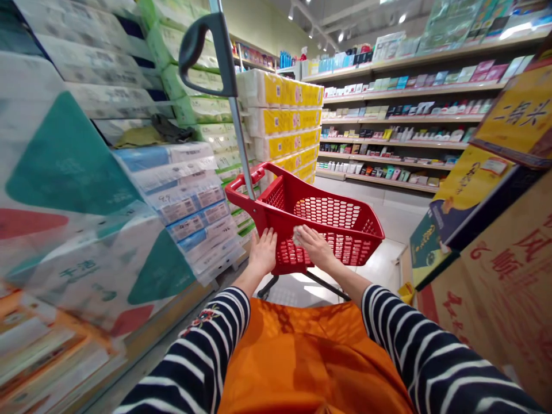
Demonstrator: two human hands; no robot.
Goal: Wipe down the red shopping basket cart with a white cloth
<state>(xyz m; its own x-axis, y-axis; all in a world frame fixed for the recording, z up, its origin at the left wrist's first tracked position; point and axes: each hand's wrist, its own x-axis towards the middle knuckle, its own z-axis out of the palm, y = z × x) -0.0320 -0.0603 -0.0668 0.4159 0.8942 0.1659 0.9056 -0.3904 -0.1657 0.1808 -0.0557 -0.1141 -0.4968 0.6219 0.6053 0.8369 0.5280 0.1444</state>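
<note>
Head view: both hands [263,252] [318,246] on red cart [280,221], pale floor [386,202], stocked shelves [388,142] beyond.

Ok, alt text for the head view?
A person's left hand lies spread against the side of a red shopping cart, while the right hand holds a crumpled whitish cloth or tissue at its perforated wall. Wrapped packs are stacked at left, cartons at right, with stocked shelves behind.

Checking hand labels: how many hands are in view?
2. The left hand is at the solid lower side of the red cart; the right hand, with a crumpled white wad, is at its perforated side. No others show.
</note>
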